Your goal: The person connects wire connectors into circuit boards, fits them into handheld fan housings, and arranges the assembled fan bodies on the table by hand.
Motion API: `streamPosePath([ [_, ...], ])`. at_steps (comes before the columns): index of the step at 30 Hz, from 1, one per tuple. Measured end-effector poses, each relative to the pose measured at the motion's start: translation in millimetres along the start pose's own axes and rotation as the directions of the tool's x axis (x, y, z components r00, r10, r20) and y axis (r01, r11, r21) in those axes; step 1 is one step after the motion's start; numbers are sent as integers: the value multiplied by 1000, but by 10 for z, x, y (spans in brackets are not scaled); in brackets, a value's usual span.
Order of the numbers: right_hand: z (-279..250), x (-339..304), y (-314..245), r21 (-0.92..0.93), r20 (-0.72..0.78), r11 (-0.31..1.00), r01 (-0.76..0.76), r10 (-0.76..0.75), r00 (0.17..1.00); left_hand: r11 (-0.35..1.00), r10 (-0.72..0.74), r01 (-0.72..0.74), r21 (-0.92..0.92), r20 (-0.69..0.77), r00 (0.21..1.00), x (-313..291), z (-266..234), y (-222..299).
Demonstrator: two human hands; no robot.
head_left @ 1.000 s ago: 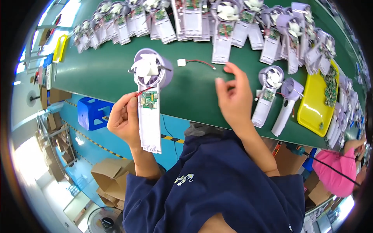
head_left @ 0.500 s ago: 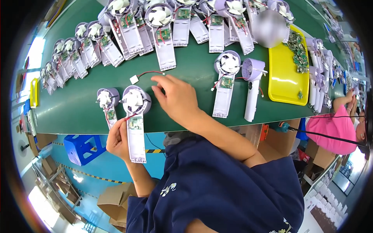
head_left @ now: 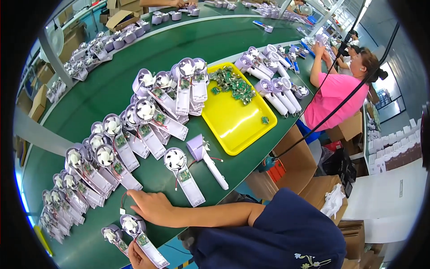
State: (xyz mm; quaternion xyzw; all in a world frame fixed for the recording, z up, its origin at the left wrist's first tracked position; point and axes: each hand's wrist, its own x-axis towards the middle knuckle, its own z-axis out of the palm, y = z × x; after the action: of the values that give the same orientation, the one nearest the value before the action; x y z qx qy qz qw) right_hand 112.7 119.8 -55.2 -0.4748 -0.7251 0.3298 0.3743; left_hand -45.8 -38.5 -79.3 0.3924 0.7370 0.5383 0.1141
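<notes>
My left hand (head_left: 138, 257), at the bottom edge, grips an open handheld-fan half (head_left: 151, 252) from its side. This purple-and-white half has white blades, a green circuit board and a red wire. Beside it lies another fan half (head_left: 111, 235). My right hand (head_left: 154, 209) is above the green table, thumb and index finger apart. Its index fingertip is at the end of a thin red wire (head_left: 123, 197) joined to a small white square piece (head_left: 122, 211); whether they touch is unclear. Farther right lie an open fan half (head_left: 190, 188) and a fan with a closed handle (head_left: 214, 170).
Heaps of fan halves (head_left: 121, 152) line the table (head_left: 112, 80) beyond my hands. A yellow tray (head_left: 233, 134) holds green circuit boards (head_left: 237, 87). Assembled fans (head_left: 277, 101) lie past it. At the right, a person in pink (head_left: 338, 105) works. Cardboard boxes (head_left: 291, 157) stand below the table edge.
The view has swung to the right, bringing more of the table and the person in pink into sight. The left hand keeps the fan half; the right hand remains near the red wire.
</notes>
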Motion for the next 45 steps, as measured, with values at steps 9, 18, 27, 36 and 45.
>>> streamPosePath([
  [9,-17,171,-124,-4,185,999,-42,42,982,995,91,-89,42,-48,995,-36,105,326],
  [18,-100,182,-212,268,-142,940,211,-178,974,975,142,-140,172,6,990,-51,148,353],
  [27,-944,-32,-158,686,-12,726,48,-55,998,999,21,-20,-27,55,998,413,443,100],
  [36,-1440,-510,324,882,293,323,-343,193,936,877,443,-375,300,-203,873,319,687,970],
  [45,-1581,-682,522,894,339,188,-407,311,888,983,6,-89,160,456,890,-177,1507,1361],
])
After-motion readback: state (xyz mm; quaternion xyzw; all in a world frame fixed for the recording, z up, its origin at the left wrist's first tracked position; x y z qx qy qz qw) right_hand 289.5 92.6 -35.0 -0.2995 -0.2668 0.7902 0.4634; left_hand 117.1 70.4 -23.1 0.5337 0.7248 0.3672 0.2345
